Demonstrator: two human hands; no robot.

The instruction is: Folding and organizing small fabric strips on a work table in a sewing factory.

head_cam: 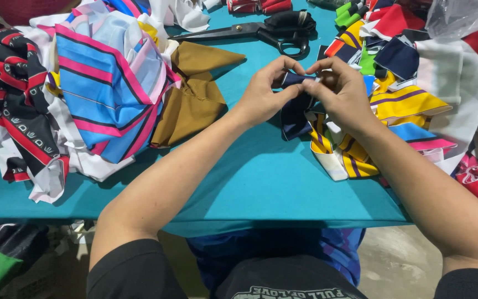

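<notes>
My left hand (265, 91) and my right hand (343, 91) meet over the teal table (261, 177), both pinching the top edge of a navy blue fabric piece (296, 116) that hangs down between them. Its lower part rests on the table beside a yellow strip with purple stripes (355, 163). Fingertips of both hands touch at the folded edge of the navy piece.
Black scissors (266, 33) lie at the table's far edge. A mustard brown cloth (195, 97) and a heap of blue, pink and black-red fabrics (100, 83) fill the left. Mixed coloured scraps (410, 83) pile up on the right, with clear plastic (460, 16) behind.
</notes>
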